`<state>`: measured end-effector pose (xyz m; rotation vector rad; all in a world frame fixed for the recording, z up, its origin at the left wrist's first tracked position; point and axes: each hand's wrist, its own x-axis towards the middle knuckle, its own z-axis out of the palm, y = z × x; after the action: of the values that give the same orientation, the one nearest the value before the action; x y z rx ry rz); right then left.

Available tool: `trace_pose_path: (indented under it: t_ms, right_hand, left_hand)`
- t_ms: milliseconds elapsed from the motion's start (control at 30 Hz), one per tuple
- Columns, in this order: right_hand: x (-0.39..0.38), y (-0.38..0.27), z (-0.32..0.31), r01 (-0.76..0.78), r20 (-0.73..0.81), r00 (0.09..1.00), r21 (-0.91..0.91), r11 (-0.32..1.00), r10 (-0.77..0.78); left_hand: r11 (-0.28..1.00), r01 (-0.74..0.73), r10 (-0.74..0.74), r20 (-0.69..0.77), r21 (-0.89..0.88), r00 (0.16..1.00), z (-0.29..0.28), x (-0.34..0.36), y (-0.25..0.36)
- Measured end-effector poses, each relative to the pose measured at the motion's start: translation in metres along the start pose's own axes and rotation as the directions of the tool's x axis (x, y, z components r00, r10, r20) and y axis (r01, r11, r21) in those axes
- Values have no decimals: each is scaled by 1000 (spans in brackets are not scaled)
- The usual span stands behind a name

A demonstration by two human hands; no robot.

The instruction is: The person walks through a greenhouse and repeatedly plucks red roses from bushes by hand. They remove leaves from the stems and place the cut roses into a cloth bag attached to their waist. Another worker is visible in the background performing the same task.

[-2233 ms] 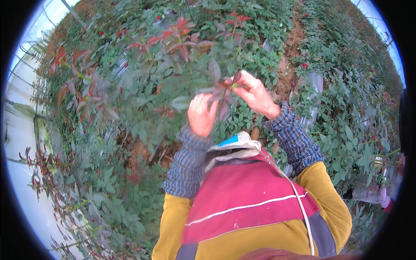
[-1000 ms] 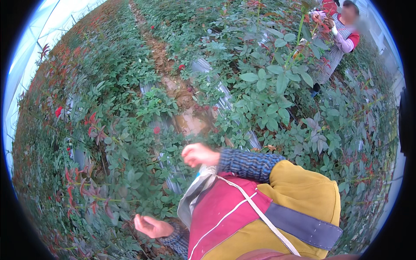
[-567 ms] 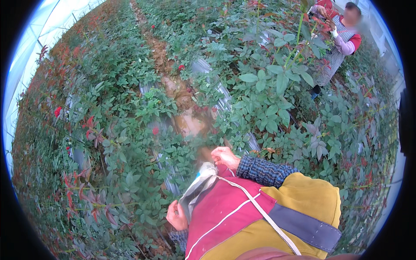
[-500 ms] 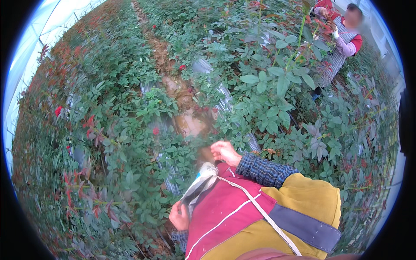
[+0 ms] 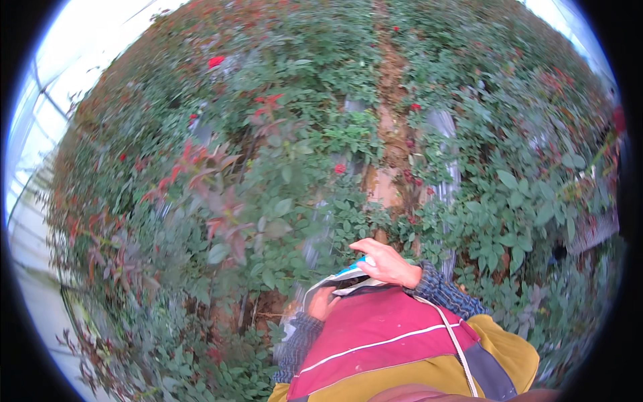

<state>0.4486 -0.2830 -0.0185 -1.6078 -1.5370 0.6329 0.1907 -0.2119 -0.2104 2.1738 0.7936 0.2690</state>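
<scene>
A white bag (image 5: 312, 292) with a blue patch hangs at my waist in front of a crimson apron (image 5: 375, 321), its mouth gaping toward me. My left hand (image 5: 323, 303) reaches into that mouth, and its fingertips are hidden inside. Over the bag's far right rim lies my right hand (image 5: 390, 264), with thumb and fingers pinched about the edge near the blue patch. What the bag contains is too dark to make out.
Leafy rose bushes (image 5: 281, 154) with reddish shoots crowd both sides. A muddy furrow (image 5: 387, 184) runs away ahead, edged by silvery plastic sheeting (image 5: 443, 134). Several red blooms (image 5: 216, 61) stand among the leaves. Part of a person in a checked garment (image 5: 595, 234) shows at far right.
The view has swung left, so the other person slid to the right rim. My right hand came down onto the bag's edge. My left hand moved from its outer side into the opening.
</scene>
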Motion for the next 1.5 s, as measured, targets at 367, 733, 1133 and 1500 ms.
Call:
trace_pose_path:
  t_ms: [367, 733, 1133, 1500]
  right_hand:
    - [-41, 67, 3, -360, 84, 932, 309, 881, 351]
    - [-85, 124, 25, -573, 133, 817, 298, 763, 561]
    - [-95, 154, 49, -608, 141, 786, 356, 710, 603]
    - [-124, 195, 58, -623, 90, 767, 342, 704, 635]
  left_hand:
    - [994, 101, -104, 109, 35, 989, -3, -8, 18]
    - [519, -721, 606, -397, -460, 689, -220, 22, 236]
    - [-33, -888, 825, -514, -458, 235, -270, 24, 326]
    - [975, 222, -146, -771, -6, 620, -434, 76, 12]
